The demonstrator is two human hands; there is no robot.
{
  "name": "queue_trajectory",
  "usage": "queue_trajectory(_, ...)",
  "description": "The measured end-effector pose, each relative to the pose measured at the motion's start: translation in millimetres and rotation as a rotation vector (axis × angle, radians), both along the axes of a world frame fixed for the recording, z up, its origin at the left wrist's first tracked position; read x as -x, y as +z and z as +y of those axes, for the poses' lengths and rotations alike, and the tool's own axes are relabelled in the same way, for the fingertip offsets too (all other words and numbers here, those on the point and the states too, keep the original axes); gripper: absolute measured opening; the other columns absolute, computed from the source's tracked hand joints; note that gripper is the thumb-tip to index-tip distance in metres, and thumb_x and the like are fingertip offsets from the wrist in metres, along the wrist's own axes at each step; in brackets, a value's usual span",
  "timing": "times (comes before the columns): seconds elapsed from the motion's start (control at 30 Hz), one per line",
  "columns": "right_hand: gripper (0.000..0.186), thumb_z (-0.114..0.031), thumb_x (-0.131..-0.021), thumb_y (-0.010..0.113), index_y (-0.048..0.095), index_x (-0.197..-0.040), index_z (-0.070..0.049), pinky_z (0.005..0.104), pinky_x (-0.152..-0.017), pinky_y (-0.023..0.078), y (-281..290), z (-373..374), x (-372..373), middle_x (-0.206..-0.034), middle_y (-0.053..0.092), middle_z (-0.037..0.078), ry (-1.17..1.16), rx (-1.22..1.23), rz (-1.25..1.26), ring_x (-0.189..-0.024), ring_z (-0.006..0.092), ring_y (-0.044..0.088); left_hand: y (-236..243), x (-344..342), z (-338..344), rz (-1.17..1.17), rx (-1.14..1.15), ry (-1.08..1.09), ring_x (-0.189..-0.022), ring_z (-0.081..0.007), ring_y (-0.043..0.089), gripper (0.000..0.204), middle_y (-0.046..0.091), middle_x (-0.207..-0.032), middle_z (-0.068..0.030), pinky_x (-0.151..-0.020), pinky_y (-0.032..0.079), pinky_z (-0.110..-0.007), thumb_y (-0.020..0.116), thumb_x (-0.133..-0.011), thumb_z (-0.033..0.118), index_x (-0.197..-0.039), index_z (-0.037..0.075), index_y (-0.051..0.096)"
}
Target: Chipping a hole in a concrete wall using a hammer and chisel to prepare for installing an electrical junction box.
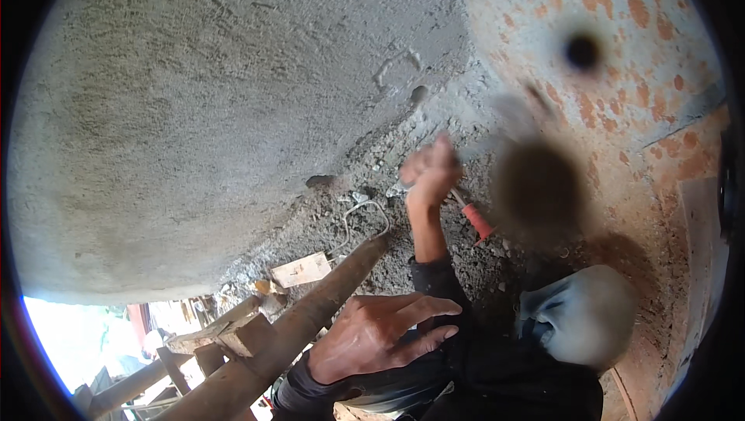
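My right hand (431, 173) reaches over rubble (361, 169) at the foot of a grey plastered surface (178, 126); its blurred fingers are closed, and I cannot make out what they hold. Just right of it lies a red-handled tool (475, 219) with a metal shank. My left hand (388, 332) hangs lower, near my right sleeve, with thumb and index finger apart and nothing visible between them. Left of my right hand are a bent metal rod (379, 211) and a small pale board (301, 270).
A long pole (326, 301) runs diagonally at lower left, with timber pieces (247, 336) against it and bright daylight beyond. An orange-stained surface (636, 87) rises at right. A pale rounded thing (590, 312), unidentifiable, sits lower right. Blurred dark spots obscure parts of the upper and right view.
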State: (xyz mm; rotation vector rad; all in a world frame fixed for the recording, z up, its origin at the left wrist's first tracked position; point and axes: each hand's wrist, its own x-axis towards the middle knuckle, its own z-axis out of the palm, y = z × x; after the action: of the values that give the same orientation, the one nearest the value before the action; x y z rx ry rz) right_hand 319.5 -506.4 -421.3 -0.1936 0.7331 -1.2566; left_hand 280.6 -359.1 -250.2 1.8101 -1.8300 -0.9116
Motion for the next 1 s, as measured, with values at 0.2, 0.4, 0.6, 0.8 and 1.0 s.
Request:
queue_trajectory(0.2,0.04,-0.017,-0.095,0.05,0.032,-0.059,-0.018,0.026,-0.032,0.02,-49.3,-7.1,-44.6,-0.047,0.028,-0.007,0.553,-0.243,0.019,-0.034,0.007,0.026,-11.0,7.8,-11.1,0.005,-0.014,-0.005,-0.062,-0.0171,0.068,0.022,0.072,-0.083,-0.0043,-0.056,0.054,-0.03,0.075,-0.082,0.022,-0.101,0.01,0.07)
queue_trajectory(0.4,0.045,-0.03,-0.098,0.045,0.035,-0.056,-0.018,0.0267,-0.03,0.021,-22.1,-16.9,0.2,-0.044,0.028,-0.006,-0.262,0.111,-0.15,-0.034,0.0072,0.027,1.2,8.7,-7.3,0.016,0.04,-0.003,-0.064,-0.0164,0.069,0.024,0.072,-0.083,-0.0043,-0.056,0.054,-0.029,0.075,-0.082,0.024,-0.101,0.01,0.07)
queue_trajectory(0.6,0.039,-0.027,-0.094,0.051,0.038,-0.058,-0.016,0.0246,-0.029,0.024,-31.5,-12.1,-32.4,-0.044,0.03,-0.006,0.467,-0.132,0.034,-0.033,0.009,0.033,-6.3,-1.2,-12.5,-0.018,-0.033,-0.002,-0.067,-0.017,0.07,0.023,0.072,-0.086,-0.0047,-0.058,0.055,-0.029,0.075,-0.082,0.024,-0.101,0.01,0.07)
queue_trajectory(0.8,0.042,-0.021,-0.093,0.045,0.032,-0.053,-0.018,0.0256,-0.03,0.021,-47.3,-23.3,-12.3,-0.043,0.028,-0.006,-0.319,0.19,-0.142,-0.032,0.0083,0.026,1.9,13.3,-15.2,0.004,-0.048,-0.001,-0.068,-0.0173,0.07,0.022,0.073,-0.089,-0.0048,-0.059,0.055,-0.029,0.074,-0.083,0.022,-0.1,0.009,0.07)
queue_trajectory(1.0,0.044,-0.029,-0.092,0.051,0.03,-0.055,-0.019,0.0273,-0.031,0.02,-26.8,-9.1,-20.0,-0.045,0.026,-0.007,0.328,-0.107,-0.062,-0.034,0.0079,0.028,-3.3,4.5,-7.9,-0.015,-0.054,0.009,-0.066,-0.0174,0.069,0.022,0.073,-0.088,-0.0053,-0.059,0.056,-0.03,0.074,-0.083,0.022,-0.101,0.01,0.07)
